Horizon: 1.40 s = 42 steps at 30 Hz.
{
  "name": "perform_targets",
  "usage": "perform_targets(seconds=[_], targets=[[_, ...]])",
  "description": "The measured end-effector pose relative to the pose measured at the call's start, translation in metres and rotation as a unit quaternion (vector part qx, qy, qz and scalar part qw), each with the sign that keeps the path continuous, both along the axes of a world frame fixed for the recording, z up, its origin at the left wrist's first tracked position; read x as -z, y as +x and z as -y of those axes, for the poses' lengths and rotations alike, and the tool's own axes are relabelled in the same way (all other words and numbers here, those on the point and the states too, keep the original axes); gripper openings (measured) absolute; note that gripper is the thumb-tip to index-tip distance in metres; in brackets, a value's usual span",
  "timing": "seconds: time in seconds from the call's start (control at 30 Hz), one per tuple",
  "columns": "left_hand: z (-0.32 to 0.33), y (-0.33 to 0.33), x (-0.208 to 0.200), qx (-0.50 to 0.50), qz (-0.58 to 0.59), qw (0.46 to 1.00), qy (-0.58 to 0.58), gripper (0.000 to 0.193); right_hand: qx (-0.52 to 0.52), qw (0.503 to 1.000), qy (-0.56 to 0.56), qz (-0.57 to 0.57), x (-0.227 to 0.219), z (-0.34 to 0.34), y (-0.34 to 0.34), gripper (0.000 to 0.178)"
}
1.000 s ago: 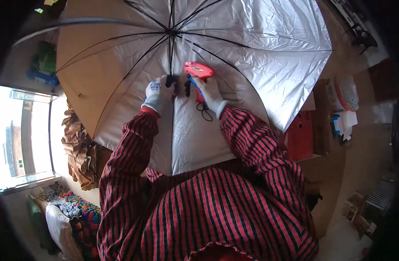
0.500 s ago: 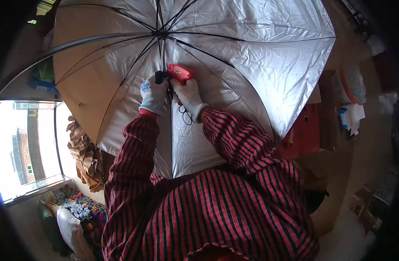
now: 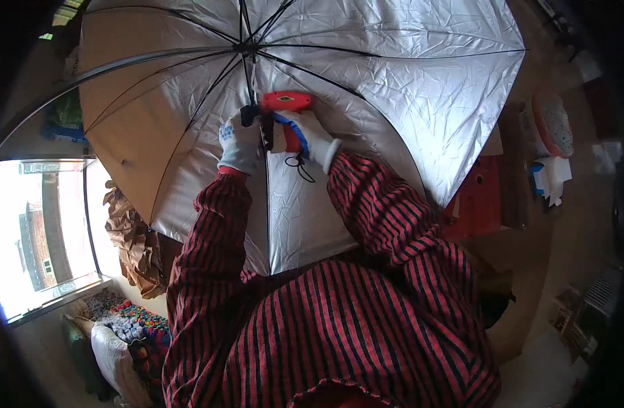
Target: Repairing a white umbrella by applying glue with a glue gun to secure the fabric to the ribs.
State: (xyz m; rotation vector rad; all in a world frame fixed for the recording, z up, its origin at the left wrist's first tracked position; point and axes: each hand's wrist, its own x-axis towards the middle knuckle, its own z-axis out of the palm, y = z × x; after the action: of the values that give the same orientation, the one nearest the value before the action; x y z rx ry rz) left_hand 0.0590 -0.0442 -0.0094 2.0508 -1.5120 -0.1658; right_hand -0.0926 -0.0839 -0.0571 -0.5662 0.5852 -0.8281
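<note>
An opened umbrella lies with its silver inner side up, its black ribs spreading from a dark hub. My left hand, in a white glove, is closed round a small black piece below the hub. Close on its right, my gloved right hand grips a red pistol-shaped tool; its grip shows partly behind the fingers. A thin black cord loop hangs beneath it. The tool's left end comes up against the black piece; whether they touch I cannot tell.
The umbrella's long shaft curves off to the left. A bright window, crumpled brown paper and a pile of colourful items are at left. On the right are a red box and an oval tub.
My right hand has shifted right and turned, so the red tool now lies level with its grip showing. The cord loop swung right. My left hand has stayed nearly in place.
</note>
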Motion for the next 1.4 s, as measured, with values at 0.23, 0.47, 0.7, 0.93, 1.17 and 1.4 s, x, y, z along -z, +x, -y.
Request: perform_targets(seconds=[0.23, 0.47, 0.7, 0.93, 1.17, 1.4], targets=[[0.0, 0.009, 0.007, 0.015, -0.023, 0.999, -0.023, 0.02, -0.165, 0.982, 0.001, 0.096, 0.019, 0.021, -0.015, 0.037], [0.013, 0.006, 0.012, 0.02, -0.05, 0.998, -0.013, 0.02, -0.232, 0.938, 0.136, 0.218, 0.044, 0.052, -0.014, 0.037], [0.005, 0.021, 0.018, 0.021, -0.109, 0.993, -0.032, 0.02, -0.212, 0.963, 0.046, 0.158, -0.008, 0.02, -0.024, 0.029], [-0.003, 0.011, 0.004, 0.005, -0.108, 0.994, 0.012, 0.018, -0.158, 0.97, -0.09, 0.163, 0.01, 0.021, -0.009, 0.028], [0.004, 0.019, 0.022, 0.01, -0.183, 0.983, -0.014, 0.017, -0.144, 0.986, -0.074, 0.031, 0.011, 0.025, -0.016, 0.03], [0.007, 0.017, 0.021, 0.043, -0.163, 0.986, -0.018, 0.017, -0.196, 0.972, -0.09, 0.095, 0.015, 0.032, -0.01, 0.027]])
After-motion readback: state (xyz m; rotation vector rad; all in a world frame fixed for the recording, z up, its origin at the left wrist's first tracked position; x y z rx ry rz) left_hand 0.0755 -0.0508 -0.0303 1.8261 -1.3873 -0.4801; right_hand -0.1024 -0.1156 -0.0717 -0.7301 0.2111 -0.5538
